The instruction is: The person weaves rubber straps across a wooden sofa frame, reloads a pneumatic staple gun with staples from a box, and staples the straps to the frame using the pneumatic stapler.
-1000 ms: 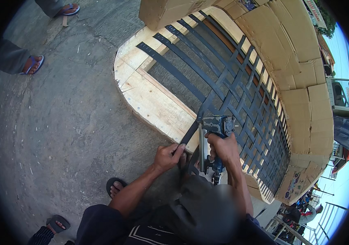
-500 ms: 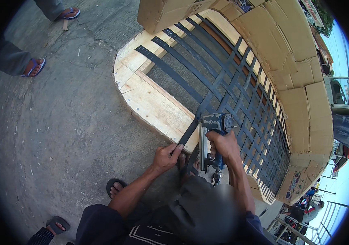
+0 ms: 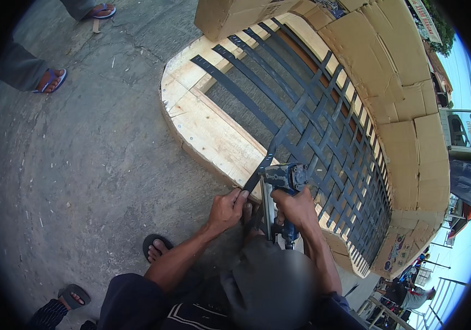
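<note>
A black strap (image 3: pixel 252 179) runs over the pale wooden frame (image 3: pixel 213 131), and my left hand (image 3: pixel 227 212) pinches its near end at the frame's edge. Small light staple marks show on this strap. My right hand (image 3: pixel 296 209) is wrapped round the handle of a blue and black staple gun (image 3: pixel 284 177), which sits just right of the strap's end. Across the frame's opening stretches a lattice of interwoven black straps (image 3: pixel 329 146). Several straps are stapled at the far left end, with light marks near their tips.
Cardboard panels (image 3: pixel 381 55) line the frame's far and right sides. A cardboard piece (image 3: pixel 221 21) also covers its top left corner. Another person's sandalled feet (image 3: pixel 51 81) stand on the concrete floor (image 3: pixel 97 159) at upper left. One more sandalled foot (image 3: pixel 74 296) is at lower left.
The staple gun has come back toward me and slightly left in my right hand, baring staple marks on the strap. My left hand still pinches the strap. The whole view has shifted a little.
</note>
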Motion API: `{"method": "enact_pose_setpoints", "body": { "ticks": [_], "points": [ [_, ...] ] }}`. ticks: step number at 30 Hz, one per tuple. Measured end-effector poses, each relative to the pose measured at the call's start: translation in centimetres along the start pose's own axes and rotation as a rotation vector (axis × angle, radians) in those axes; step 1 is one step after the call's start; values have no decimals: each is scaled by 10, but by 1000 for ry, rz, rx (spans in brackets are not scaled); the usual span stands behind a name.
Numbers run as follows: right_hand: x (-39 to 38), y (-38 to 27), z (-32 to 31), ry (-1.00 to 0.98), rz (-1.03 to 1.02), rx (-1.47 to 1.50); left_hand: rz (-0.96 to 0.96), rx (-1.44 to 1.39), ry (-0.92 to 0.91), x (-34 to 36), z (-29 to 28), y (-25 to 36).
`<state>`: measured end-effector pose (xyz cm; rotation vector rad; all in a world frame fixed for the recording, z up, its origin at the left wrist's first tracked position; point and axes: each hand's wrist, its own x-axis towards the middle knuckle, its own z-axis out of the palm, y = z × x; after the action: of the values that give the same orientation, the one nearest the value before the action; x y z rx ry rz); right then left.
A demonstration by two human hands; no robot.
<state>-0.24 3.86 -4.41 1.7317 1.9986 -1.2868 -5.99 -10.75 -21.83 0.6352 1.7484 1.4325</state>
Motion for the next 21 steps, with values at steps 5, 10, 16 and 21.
{"method": "enact_pose_setpoints", "body": {
  "ticks": [5,10,16,21],
  "points": [
    [-6,4,5,44,79,-85,47,6,0,-6,-4,-3],
    [-17,9,15,-9,-28,-51,6,50,-29,-11,-8,-6],
    [-28,15,18,-40,-23,-10,30,65,-24,-13,-10,-8],
    [-29,45,3,21,-34,22,-10,303,-184,-12,-37,13]
  ]
}}
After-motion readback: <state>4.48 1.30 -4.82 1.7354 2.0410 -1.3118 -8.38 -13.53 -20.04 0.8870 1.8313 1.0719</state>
